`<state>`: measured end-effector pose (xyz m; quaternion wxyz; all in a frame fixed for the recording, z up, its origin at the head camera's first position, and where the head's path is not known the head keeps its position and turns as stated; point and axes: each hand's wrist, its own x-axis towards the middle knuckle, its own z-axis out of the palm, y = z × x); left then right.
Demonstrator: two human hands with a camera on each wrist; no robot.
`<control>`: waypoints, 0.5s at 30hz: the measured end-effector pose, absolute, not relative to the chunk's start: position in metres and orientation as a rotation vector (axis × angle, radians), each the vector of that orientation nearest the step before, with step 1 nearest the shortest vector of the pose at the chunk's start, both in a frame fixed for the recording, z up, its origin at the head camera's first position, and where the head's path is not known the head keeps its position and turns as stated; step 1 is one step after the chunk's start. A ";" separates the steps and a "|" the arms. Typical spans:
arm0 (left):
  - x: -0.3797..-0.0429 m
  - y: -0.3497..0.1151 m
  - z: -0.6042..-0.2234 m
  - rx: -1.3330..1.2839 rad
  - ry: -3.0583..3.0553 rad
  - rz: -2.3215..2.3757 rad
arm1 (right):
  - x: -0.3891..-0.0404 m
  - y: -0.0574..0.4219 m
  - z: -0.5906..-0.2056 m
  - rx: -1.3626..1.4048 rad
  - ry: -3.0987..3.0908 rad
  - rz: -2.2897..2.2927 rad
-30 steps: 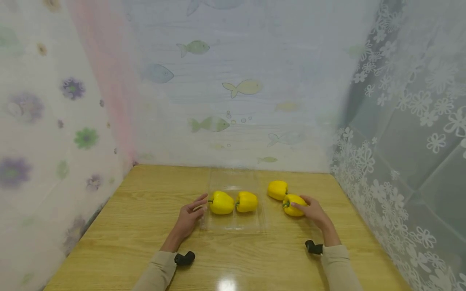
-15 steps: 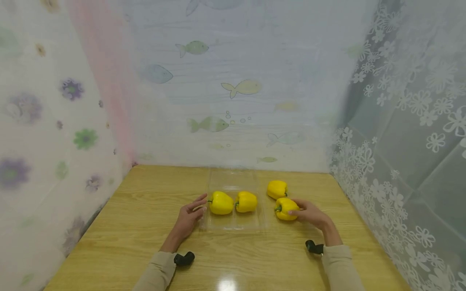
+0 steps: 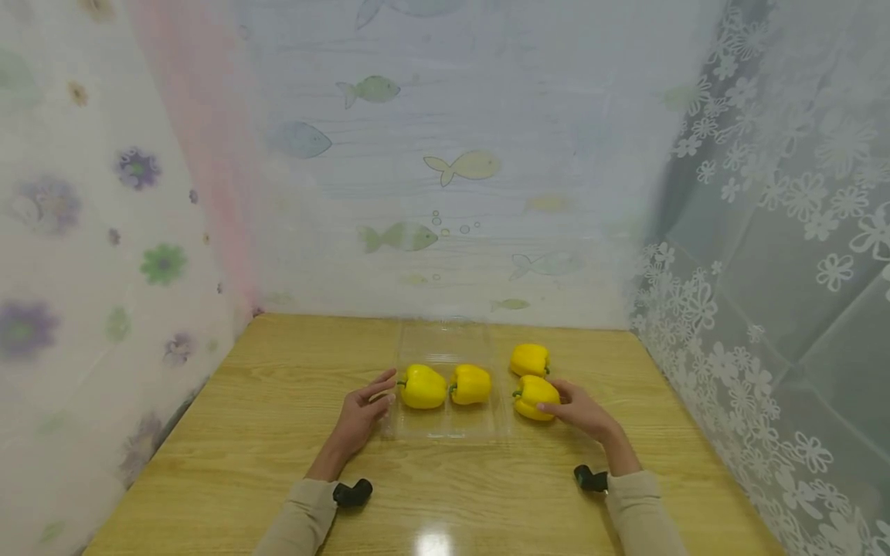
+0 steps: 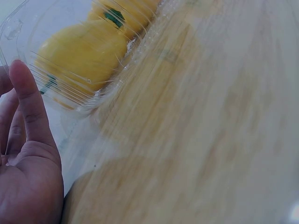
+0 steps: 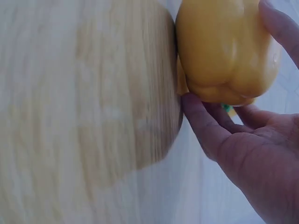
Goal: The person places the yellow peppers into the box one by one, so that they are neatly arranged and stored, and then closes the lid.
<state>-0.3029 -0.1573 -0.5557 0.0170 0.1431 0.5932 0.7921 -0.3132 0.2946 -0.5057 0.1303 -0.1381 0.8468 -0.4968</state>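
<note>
My right hand grips a yellow bell pepper, its thumb and fingers round the end away from the stem. In the right wrist view this pepper fills the top, close to the tabletop; whether it touches the wood I cannot tell. Two more yellow peppers, a left one and a right one, lie in a clear plastic clamshell container. At the container's left wall, my left hand has its fingers extended and touching or nearly touching the plastic.
A fourth yellow pepper lies on the wooden table right of the container, just behind the gripped one. The container's lid lies folded back toward the fish-print curtain. Patterned curtains hang at both sides.
My right hand has brought its pepper leftward, toward the container's right edge. The left hand and the other peppers stay where they were.
</note>
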 end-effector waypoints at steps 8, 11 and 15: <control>-0.304 -0.157 -0.558 0.480 1.864 2.448 | -0.311 0.285 -0.508 -0.461 2.471 -1.421; -0.304 -0.157 -0.558 0.489 1.860 2.449 | -0.311 0.282 -0.509 -0.424 2.503 -1.414; -0.304 -0.158 -0.558 0.487 1.848 2.465 | -0.311 0.279 -0.509 -0.375 2.534 -1.431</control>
